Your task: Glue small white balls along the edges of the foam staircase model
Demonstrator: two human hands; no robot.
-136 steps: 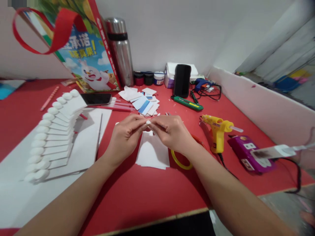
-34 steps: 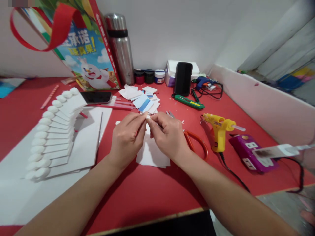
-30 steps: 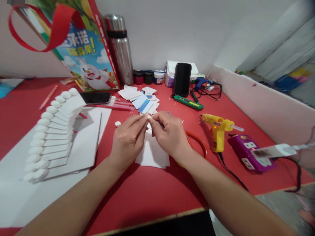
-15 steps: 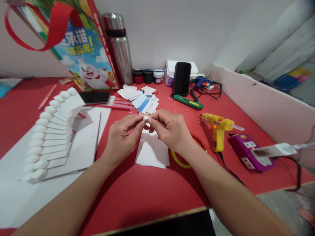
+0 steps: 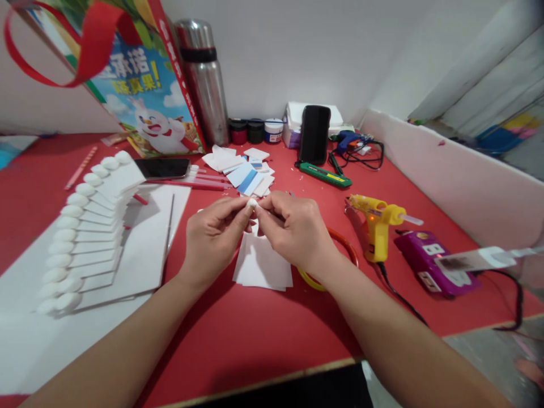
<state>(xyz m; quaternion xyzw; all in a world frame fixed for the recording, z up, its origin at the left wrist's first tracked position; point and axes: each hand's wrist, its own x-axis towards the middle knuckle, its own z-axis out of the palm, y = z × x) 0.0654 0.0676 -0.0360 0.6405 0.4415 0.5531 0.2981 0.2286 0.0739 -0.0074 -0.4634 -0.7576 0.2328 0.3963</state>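
A small white piece (image 5: pixel 252 203), like soft clay or paper, is pinched between the fingertips of both hands; its exact kind is hard to make out. My left hand (image 5: pixel 216 235) closes on it from the left, and my right hand (image 5: pixel 293 224) from the right. Under the hands lies a small stack of white paper sheets (image 5: pixel 263 266). Beside my right wrist, a yellow and orange ring (image 5: pixel 312 279) is partly covered by the forearm. To the left, a curved row of white strips with rounded white ends (image 5: pixel 66 236) rests on a white board (image 5: pixel 147 272).
Right of my hands stand a yellow glue gun (image 5: pixel 376 224) with its cord and a purple power strip (image 5: pixel 429 260). Behind are paper scraps (image 5: pixel 244 170), a green utility knife (image 5: pixel 325 175), a phone (image 5: pixel 315 136), paint jars (image 5: pixel 255 131), a steel flask (image 5: pixel 208 90) and a printed bag (image 5: pixel 153 102).
The fingertips have shifted slightly around the white piece, which now looks rounder and more upright between them. Both hands stay in nearly the same place.
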